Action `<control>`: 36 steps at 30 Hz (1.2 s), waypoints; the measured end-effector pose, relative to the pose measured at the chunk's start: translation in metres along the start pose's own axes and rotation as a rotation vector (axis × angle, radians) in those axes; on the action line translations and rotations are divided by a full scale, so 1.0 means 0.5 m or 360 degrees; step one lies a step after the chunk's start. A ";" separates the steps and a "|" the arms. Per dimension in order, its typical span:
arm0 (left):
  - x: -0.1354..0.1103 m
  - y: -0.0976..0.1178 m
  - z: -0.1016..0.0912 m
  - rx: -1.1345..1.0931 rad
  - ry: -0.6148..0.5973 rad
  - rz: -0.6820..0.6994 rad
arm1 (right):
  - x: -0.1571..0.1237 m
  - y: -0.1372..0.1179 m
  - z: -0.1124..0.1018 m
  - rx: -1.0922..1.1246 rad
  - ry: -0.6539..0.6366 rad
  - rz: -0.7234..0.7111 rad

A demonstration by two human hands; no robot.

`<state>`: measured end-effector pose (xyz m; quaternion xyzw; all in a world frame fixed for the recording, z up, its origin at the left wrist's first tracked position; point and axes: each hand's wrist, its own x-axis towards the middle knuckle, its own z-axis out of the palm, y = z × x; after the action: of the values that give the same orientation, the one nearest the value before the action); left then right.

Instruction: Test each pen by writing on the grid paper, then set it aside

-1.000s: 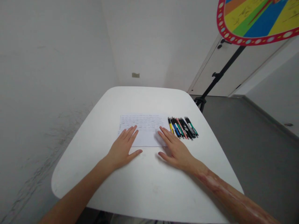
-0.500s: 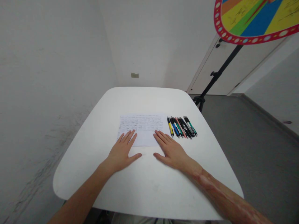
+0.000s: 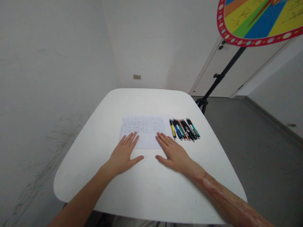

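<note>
A sheet of paper [image 3: 148,139] covered with handwriting lies on the white table [image 3: 151,101]. My left hand [image 3: 124,156] rests flat, its fingertips over the sheet's near left corner and its thumb on the tabletop. Over the near right corner lie the fingertips of my right hand [image 3: 174,154], also flat, thumb pointing inward. Both hands are open and hold nothing. Just beyond my right hand, to the right of the paper, several pens [image 3: 184,129] lie side by side in a row, in black, yellow, blue, green and pink.
Walls [image 3: 142,41] stand behind and to the left of the table. On the right, a black tripod stand [image 3: 217,78] carries a colourful prize wheel [image 3: 255,22] above the grey floor [image 3: 255,135]. A door [image 3: 227,85] is behind the stand.
</note>
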<state>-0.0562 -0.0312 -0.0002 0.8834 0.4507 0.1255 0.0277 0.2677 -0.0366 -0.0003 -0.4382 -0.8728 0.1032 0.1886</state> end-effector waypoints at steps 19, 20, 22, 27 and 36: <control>0.011 0.011 -0.020 -0.0066 0.0278 0.0019 | 0.008 0.095 -0.060 -0.0187 0.0731 0.0679; 0.012 0.011 -0.018 -0.0073 0.0275 0.0021 | 0.011 0.118 -0.065 -0.0208 0.0720 0.0841; 0.012 0.012 -0.014 -0.0079 0.0275 0.0010 | 0.019 0.157 -0.070 -0.0203 0.0597 0.1117; 0.011 0.014 -0.011 -0.0091 0.0284 -0.0001 | 0.040 0.199 -0.078 -0.0243 0.0291 0.1248; 0.005 0.021 -0.003 -0.0089 0.0273 -0.0053 | 0.080 0.210 -0.110 -0.0418 0.0007 0.1081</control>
<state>-0.0472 -0.0355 0.0033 0.8606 0.4625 0.2128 0.0158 0.3453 0.0589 0.0228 -0.7239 -0.6828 0.0462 0.0876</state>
